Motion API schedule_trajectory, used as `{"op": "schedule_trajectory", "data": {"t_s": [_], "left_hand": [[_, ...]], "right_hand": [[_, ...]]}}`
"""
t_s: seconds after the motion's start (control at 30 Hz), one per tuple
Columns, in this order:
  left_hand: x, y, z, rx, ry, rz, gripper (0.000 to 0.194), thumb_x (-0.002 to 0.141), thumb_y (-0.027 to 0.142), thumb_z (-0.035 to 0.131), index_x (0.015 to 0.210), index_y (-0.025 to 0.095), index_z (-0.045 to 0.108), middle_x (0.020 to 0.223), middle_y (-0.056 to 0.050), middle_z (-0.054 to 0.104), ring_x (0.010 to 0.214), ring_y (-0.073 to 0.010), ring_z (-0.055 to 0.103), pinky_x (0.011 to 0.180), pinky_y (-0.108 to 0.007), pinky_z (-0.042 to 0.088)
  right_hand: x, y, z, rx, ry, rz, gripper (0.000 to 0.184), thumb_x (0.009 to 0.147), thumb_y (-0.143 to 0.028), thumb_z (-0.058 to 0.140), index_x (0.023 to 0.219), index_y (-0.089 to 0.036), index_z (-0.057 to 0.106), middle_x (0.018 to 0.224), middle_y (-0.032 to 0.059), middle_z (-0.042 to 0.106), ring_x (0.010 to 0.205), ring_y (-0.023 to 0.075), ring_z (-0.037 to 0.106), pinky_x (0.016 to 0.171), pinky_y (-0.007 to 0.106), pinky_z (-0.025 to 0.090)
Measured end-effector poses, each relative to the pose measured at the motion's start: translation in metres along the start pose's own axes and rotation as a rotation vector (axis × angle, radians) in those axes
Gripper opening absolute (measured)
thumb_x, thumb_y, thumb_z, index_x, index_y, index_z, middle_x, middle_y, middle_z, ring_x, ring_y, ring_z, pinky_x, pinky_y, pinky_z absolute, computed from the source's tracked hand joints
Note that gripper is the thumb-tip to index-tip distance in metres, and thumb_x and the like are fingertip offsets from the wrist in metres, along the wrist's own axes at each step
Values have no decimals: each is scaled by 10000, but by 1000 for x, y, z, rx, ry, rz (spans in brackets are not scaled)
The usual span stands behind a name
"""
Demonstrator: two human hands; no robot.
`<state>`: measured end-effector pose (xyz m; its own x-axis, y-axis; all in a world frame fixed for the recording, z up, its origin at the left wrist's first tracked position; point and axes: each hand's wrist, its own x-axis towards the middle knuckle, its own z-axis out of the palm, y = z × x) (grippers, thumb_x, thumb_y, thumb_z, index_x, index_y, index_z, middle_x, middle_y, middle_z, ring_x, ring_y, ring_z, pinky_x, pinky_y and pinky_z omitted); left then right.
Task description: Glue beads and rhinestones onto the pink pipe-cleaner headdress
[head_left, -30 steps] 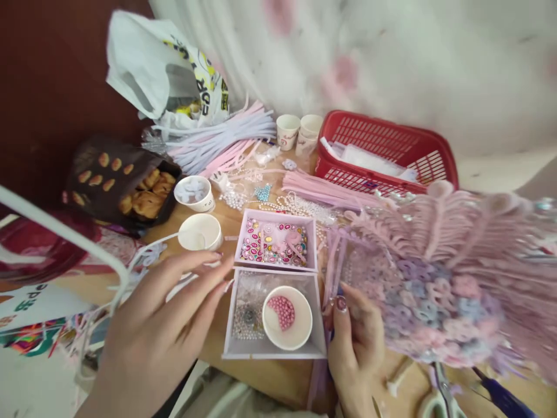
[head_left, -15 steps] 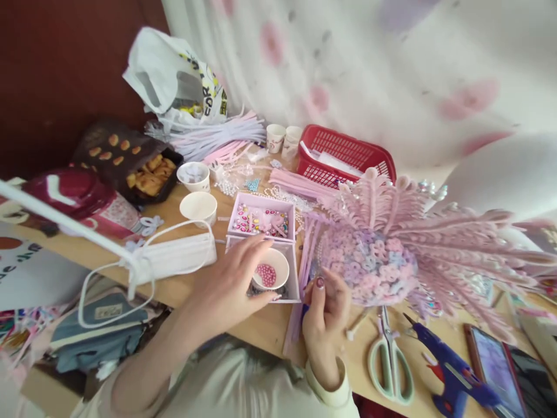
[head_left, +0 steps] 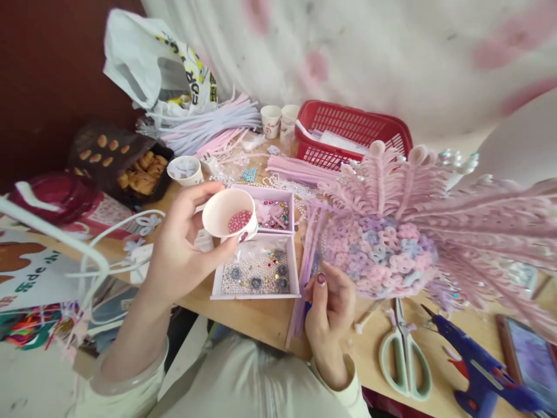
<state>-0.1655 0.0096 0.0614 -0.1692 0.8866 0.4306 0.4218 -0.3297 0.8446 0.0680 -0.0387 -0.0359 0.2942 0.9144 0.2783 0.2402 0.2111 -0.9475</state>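
My left hand (head_left: 183,244) is closed around a white paper cup (head_left: 213,217), which is tilted so the pink pearl beads (head_left: 240,221) inside show. The cup is up above two lilac box trays. The nearer tray (head_left: 256,296) has small white pearls, dark round beads and coloured gems; the farther tray (head_left: 291,212) has pink pieces and gems, partly covered by the cup. Close to a flower-covered form (head_left: 383,255) with pink fuzzy plumes (head_left: 483,226), my right hand (head_left: 329,302) is pinched; what it holds, if anything, cannot be made out.
Scissors (head_left: 405,354), a blue glue gun (head_left: 474,360) and a phone (head_left: 528,348) lie on the right. Behind are a red basket (head_left: 354,125), paper cups (head_left: 270,122) and pipe cleaners (head_left: 213,125). On the left are a food package (head_left: 108,157) and a white cord (head_left: 56,226).
My left hand has taken hold of the cup with pink beads and lifted it out of the nearer tray, up and to the left. My right hand stays pinched in about the same place.
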Motion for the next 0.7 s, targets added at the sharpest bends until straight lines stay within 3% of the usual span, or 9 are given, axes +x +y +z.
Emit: {"op": "schedule_trajectory", "data": {"t_s": [0.23,0.43,0.7], "left_hand": [[3,-2,4,-8,70,-9,620,695,81,854,1262,226,650,1296,-80,657,1230,-278,657,1054,-414,601],[1,-4,-8,-15,70,-69,634,658,38,854,1242,219,683,1288,-85,658,1261,-298,647,1047,-419,602],[-1,-8,-25,141,35,-14,639,618,92,860,1207,298,720,1277,-52,673,1241,-323,639,1004,-500,618]], "right_hand": [[4,-11,4,53,-28,57,199,1051,-261,562,1239,-220,612,817,-2,641,608,118,612,565,241,515],[3,-11,4,62,-47,89,218,1044,-222,580,1258,-233,613,861,3,654,656,128,669,570,244,525],[8,-14,8,79,-54,102,210,1059,-230,544,1267,-238,575,748,-29,637,565,125,620,504,236,489]]}}
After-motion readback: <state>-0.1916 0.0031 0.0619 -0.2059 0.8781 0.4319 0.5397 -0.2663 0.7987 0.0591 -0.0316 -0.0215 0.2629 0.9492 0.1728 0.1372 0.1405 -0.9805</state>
